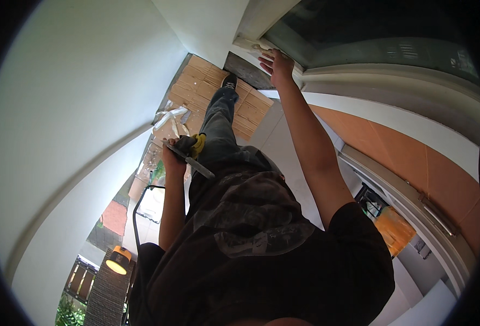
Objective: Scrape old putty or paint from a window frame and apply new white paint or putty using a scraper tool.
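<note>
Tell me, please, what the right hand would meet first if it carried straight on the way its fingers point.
The right hand already rests its fingertips on the white window frame, so the frame comes first; the dark glass pane lies just beyond, though depth is unclear.

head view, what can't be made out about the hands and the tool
- Tool in the left hand, head view: the working end is too small and dark to tell its kind.
- Right hand, head view: it rests on the window frame; whether the fingers hold anything is too small to tell.
- Second foot, head view: hidden behind the person's own body; only one shoe shows.

Yellow-handled metal tool, angled, gripped at handle
</note>
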Action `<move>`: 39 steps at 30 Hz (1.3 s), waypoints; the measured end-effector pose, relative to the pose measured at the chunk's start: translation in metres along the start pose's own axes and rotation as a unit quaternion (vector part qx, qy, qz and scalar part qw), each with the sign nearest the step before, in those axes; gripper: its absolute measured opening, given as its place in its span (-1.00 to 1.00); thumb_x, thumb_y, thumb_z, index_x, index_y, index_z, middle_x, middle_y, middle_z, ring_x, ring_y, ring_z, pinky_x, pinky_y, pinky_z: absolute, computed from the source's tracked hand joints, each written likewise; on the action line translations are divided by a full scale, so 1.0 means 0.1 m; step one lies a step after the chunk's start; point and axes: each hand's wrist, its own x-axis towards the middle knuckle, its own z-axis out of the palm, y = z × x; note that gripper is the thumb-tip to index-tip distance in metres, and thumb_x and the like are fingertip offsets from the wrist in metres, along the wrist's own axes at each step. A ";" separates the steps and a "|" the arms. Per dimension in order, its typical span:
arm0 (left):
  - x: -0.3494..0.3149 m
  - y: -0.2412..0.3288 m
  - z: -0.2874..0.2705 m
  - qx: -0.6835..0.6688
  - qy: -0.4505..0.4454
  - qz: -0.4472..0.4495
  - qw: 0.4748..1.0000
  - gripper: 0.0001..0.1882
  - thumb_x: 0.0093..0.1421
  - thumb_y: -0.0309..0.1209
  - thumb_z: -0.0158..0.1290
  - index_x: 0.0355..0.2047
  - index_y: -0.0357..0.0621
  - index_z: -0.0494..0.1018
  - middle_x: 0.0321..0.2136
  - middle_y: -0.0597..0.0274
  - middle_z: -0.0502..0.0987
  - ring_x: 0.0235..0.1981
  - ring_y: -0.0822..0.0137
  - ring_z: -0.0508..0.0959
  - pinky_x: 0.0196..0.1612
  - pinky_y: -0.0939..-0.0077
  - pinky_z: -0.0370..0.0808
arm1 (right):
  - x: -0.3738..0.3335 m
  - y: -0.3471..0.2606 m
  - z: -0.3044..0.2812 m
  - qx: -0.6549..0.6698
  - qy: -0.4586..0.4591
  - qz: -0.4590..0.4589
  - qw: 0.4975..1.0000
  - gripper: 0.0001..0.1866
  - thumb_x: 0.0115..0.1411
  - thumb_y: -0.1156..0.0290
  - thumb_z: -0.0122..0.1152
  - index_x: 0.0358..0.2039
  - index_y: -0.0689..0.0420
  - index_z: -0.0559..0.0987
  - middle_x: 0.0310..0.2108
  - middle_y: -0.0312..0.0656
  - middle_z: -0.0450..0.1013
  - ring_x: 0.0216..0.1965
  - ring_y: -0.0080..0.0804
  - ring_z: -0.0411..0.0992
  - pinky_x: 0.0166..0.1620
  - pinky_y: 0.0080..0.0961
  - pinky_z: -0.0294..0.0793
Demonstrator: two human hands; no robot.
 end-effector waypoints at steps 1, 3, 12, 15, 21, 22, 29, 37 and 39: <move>0.01 0.00 0.00 0.000 -0.012 -0.002 1.000 -0.60 0.32 -0.09 -0.26 -0.62 0.04 0.25 -0.56 0.31 0.35 -0.41 0.30 0.42 -0.22 0.38 0.39 | 0.00 0.01 -0.03 0.002 0.004 0.000 1.000 -0.67 0.17 0.30 0.05 -0.13 0.23 0.33 -0.23 0.02 0.49 -0.38 -0.17 0.55 -0.43 -0.36 0.59; 0.03 0.00 -0.01 0.000 -0.024 -0.006 1.000 -0.60 0.32 -0.09 -0.26 -0.61 0.04 0.26 -0.56 0.31 0.36 -0.41 0.29 0.43 -0.22 0.37 0.40 | 0.00 0.01 -0.07 0.003 0.009 0.000 1.000 -0.67 0.17 0.30 0.04 -0.12 0.22 0.33 -0.23 0.01 0.49 -0.39 -0.17 0.55 -0.43 -0.35 0.59; 0.18 -0.05 -0.11 0.011 -0.065 -0.026 0.997 -0.63 0.31 -0.09 -0.24 -0.59 0.03 0.27 -0.52 0.29 0.39 -0.39 0.27 0.44 -0.22 0.38 0.41 | -0.11 -0.03 -0.26 0.005 0.047 0.005 0.999 -0.69 0.19 0.28 0.00 -0.13 0.20 0.34 -0.20 -0.01 0.48 -0.36 -0.16 0.55 -0.39 -0.32 0.59; 0.22 -0.06 -0.10 0.009 -0.033 -0.019 0.999 -0.62 0.30 -0.09 -0.23 -0.59 0.02 0.28 -0.53 0.29 0.38 -0.40 0.27 0.43 -0.25 0.39 0.41 | -0.17 -0.04 -0.33 0.003 0.059 0.003 0.998 -0.70 0.19 0.30 0.00 -0.14 0.21 0.34 -0.22 0.00 0.48 -0.36 -0.15 0.55 -0.39 -0.30 0.59; 0.26 -0.09 0.00 0.002 -0.027 -0.039 0.999 -0.61 0.31 -0.08 -0.25 -0.59 0.02 0.27 -0.55 0.28 0.37 -0.43 0.29 0.41 -0.27 0.40 0.39 | -0.24 -0.08 -0.53 0.006 0.091 0.005 0.996 -0.73 0.19 0.36 0.00 -0.15 0.24 0.35 -0.26 0.02 0.49 -0.41 -0.11 0.55 -0.41 -0.29 0.60; 0.25 -0.09 0.02 -0.002 -0.031 -0.040 0.999 -0.60 0.32 -0.08 -0.26 -0.59 0.02 0.27 -0.55 0.28 0.37 -0.42 0.30 0.41 -0.27 0.41 0.39 | -0.26 -0.08 -0.55 0.000 0.098 0.003 0.995 -0.73 0.18 0.36 0.01 -0.16 0.25 0.35 -0.26 0.02 0.49 -0.43 -0.09 0.55 -0.43 -0.29 0.60; 0.39 -0.20 0.04 -0.011 -0.067 -0.066 0.995 -0.64 0.31 -0.13 -0.25 -0.59 0.02 0.27 -0.55 0.29 0.36 -0.42 0.31 0.41 -0.23 0.41 0.39 | -0.35 -0.16 -0.65 -0.023 0.132 -0.003 0.991 -0.71 0.20 0.37 0.01 -0.16 0.32 0.34 -0.29 0.06 0.50 -0.49 -0.07 0.55 -0.48 -0.30 0.60; 0.54 -0.45 0.14 -0.029 -0.048 -0.082 0.995 -0.61 0.32 -0.10 -0.28 -0.59 0.02 0.26 -0.55 0.29 0.35 -0.40 0.29 0.42 -0.22 0.38 0.41 | -0.44 -0.28 -0.71 -0.119 0.165 -0.034 0.979 -0.67 0.20 0.36 0.03 -0.12 0.34 0.31 -0.26 0.10 0.49 -0.45 -0.06 0.55 -0.43 -0.31 0.63; 0.55 -0.50 0.15 -0.048 -0.060 -0.084 0.993 -0.59 0.32 -0.08 -0.29 -0.59 0.02 0.26 -0.55 0.29 0.35 -0.40 0.29 0.42 -0.22 0.37 0.42 | -0.48 -0.30 -0.75 -0.134 0.166 -0.046 0.976 -0.68 0.19 0.36 0.05 -0.15 0.33 0.34 -0.27 0.08 0.49 -0.45 -0.10 0.55 -0.43 -0.33 0.62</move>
